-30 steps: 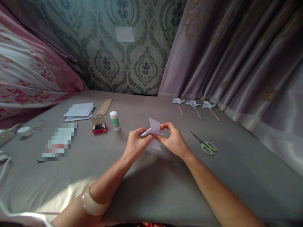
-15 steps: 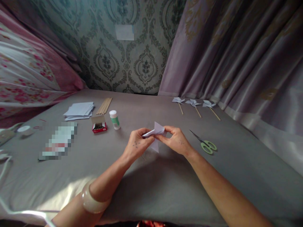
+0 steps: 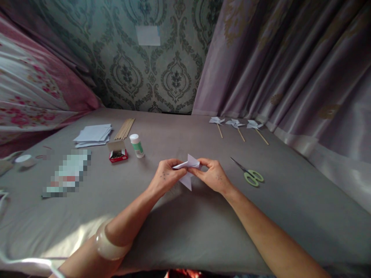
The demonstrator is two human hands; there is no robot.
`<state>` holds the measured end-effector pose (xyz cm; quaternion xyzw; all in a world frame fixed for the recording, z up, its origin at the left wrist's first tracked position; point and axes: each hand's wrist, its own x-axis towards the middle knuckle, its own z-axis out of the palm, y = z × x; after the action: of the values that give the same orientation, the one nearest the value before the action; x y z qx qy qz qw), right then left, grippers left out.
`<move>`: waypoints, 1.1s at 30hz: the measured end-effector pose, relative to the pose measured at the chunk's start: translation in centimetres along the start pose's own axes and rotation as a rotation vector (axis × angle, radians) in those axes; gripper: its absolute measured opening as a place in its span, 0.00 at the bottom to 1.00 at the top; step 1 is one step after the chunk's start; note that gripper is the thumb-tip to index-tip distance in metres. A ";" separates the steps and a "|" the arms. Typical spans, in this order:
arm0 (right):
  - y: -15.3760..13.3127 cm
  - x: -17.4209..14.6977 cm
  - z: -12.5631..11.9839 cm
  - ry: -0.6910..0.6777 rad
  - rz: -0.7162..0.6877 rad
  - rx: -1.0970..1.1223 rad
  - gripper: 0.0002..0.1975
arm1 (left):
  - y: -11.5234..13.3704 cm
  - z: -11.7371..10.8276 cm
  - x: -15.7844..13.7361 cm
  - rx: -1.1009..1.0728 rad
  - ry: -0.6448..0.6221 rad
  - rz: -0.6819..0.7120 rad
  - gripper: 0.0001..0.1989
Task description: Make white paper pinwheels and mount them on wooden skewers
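Far left: floral fabric (image 3: 29,85), pink and white, hanging in folds down to the gray cloth (image 3: 174,227).
Left edge: white cable (image 3: 26,261) along the near corner; small white round item (image 3: 25,160) farther back.
Packet (image 3: 68,170): flat on the cloth, print pixelated, unreadable.
Stack (image 3: 92,134): white sheets, edges uneven, behind the packet.
Bangle (image 3: 108,243): pale, on the left forearm.
Box (image 3: 118,155): red, lid up, small dark bits inside, too small to name.
Sticks (image 3: 124,129): thin, wooden, side by side, just right of the stack.
Tube (image 3: 137,146): upright, white cap, green label, near the box.
Wall sheet (image 3: 148,36): white, on the patterned wallpaper (image 3: 127,73).
Left hand (image 3: 166,173): fingers closed, pinching the left side of the folded paper.
Folded paper (image 3: 187,180): white, between both hands, one point up, one down toward the person; center partly hidden by fingers.
Right hand (image 3: 214,173): thumb and fingers pinching the right side of it.
Pinwheels (image 3: 234,123): three in a row at the back right, white, each on a stick.
Scissors (image 3: 252,178): green handles, tip toward back left, lying right of the right hand, untouched.
Far right: curtain (image 3: 246,58), mauve, reaching down behind the pinwheels.
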<state>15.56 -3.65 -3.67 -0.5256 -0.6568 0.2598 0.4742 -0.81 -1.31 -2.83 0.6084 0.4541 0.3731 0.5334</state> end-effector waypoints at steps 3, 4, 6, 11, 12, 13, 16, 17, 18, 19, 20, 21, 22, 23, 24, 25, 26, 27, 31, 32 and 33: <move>0.5 -0.2 0.3 -0.004 0.034 0.035 0.14 | -0.5 0.0 0.2 0.022 -0.010 0.010 0.12; 0.7 -0.2 0.4 -0.004 0.043 0.050 0.14 | -0.6 0.0 0.2 0.030 -0.009 0.014 0.12; 1.0 -0.3 0.6 0.002 0.060 0.075 0.14 | -1.0 0.1 0.3 0.046 -0.006 0.021 0.12; 1.5 -0.3 1.0 -0.001 0.119 0.119 0.15 | -1.4 0.1 0.5 0.048 0.008 -0.018 0.13; 1.5 -0.2 1.0 -0.004 0.132 0.126 0.15 | -1.4 0.0 0.6 0.036 0.003 -0.028 0.13; 1.6 -0.2 1.0 -0.003 0.144 0.130 0.15 | -1.3 0.0 0.6 0.023 -0.008 -0.038 0.13; 1.7 -0.1 0.8 0.012 0.167 0.138 0.14 | -1.2 -0.1 0.7 -0.004 -0.057 -0.065 0.14; 1.7 -0.2 0.8 0.014 0.171 0.142 0.14 | -1.3 -0.2 0.7 -0.011 -0.074 -0.072 0.15; 1.8 -0.2 0.7 0.015 0.175 0.145 0.14 | -1.3 -0.2 0.7 -0.018 -0.091 -0.074 0.15; 1.9 -0.2 0.7 0.013 0.177 0.147 0.14 | -1.4 -0.2 0.8 -0.024 -0.104 -0.073 0.16; 1.9 -0.3 0.7 0.011 0.180 0.148 0.15 | -1.5 -0.3 0.8 -0.028 -0.114 -0.068 0.16; 2.0 -0.3 0.7 0.009 0.183 0.147 0.15 | -1.6 -0.3 0.9 -0.028 -0.122 -0.059 0.16; 2.0 -0.3 0.8 0.008 0.185 0.147 0.16 | -1.7 -0.3 0.9 -0.025 -0.130 -0.050 0.16; 2.1 -0.4 0.8 0.006 0.187 0.150 0.16 | -1.8 -0.4 0.9 -0.020 -0.137 -0.042 0.16; 2.2 -0.4 0.8 0.003 0.192 0.154 0.16 | -1.9 -0.4 1.0 -0.013 -0.144 -0.037 0.16; 2.2 -0.4 0.9 -0.001 0.198 0.160 0.17 | -2.1 -0.5 1.0 -0.005 -0.148 -0.033 0.16; 2.3 -0.4 0.9 -0.003 0.205 0.167 0.17 | -2.2 -0.5 1.0 0.004 -0.150 -0.030 0.16; 2.4 -0.5 1.0 -0.002 0.212 0.173 0.17 | -2.2 -0.6 1.0 0.012 -0.150 -0.027 0.17; 2.5 -0.4 1.3 0.010 0.247 0.194 0.18 | -2.3 -0.6 1.0 0.031 -0.144 -0.030 0.18; 2.6 -0.4 1.4 0.011 0.250 0.195 0.18 | -2.3 -0.6 1.0 0.037 -0.140 -0.037 0.18; 2.6 -0.4 1.5 0.014 0.251 0.195 0.17 | -2.3 -0.5 1.0 0.044 -0.134 -0.041 0.18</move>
<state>15.41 -2.99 -6.63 -0.5569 -0.5542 0.3757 0.4915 -1.35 -0.12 -5.01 0.6342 0.4379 0.3102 0.5566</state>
